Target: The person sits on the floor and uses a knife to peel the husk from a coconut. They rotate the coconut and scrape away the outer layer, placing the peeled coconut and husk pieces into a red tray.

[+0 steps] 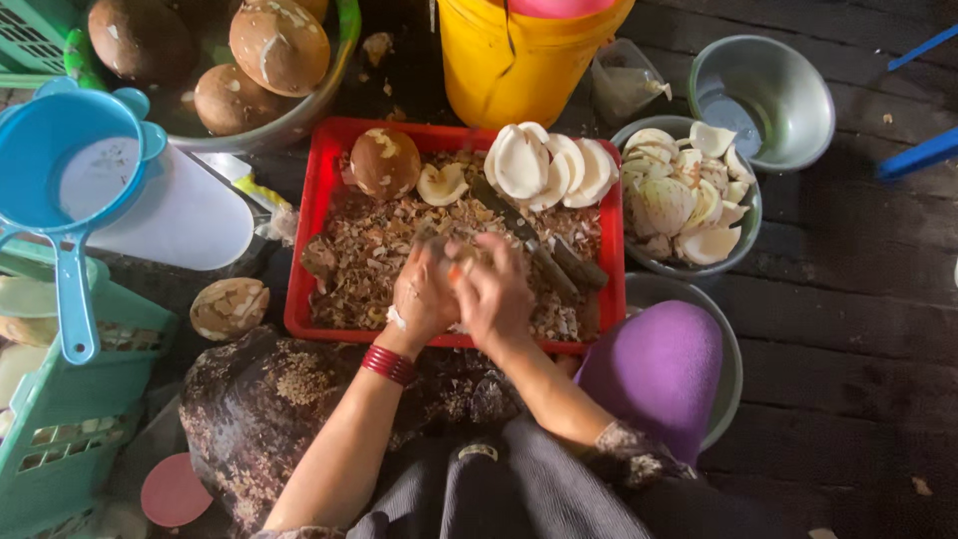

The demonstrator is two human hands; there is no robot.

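Observation:
My left hand (422,294) and my right hand (496,291) are pressed together over the red tray (311,195), both closed around a small coconut piece (455,269) that is mostly hidden between them. The tray is full of brown shavings. A partly peeled brown coconut (384,163) and a white half shell (442,184) lie at its far side. Several white peeled pieces (549,170) are stacked at the tray's far right. A dark knife (539,252) lies in the tray beside my right hand.
A metal bowl of white coconut pieces (689,200) stands right of the tray, a metal bowl with water (763,95) beyond it. A yellow bucket (519,55), a bowl of brown coconuts (235,70), a blue strainer (70,170), a green basket (70,419) and a purple cloth (659,374) surround me.

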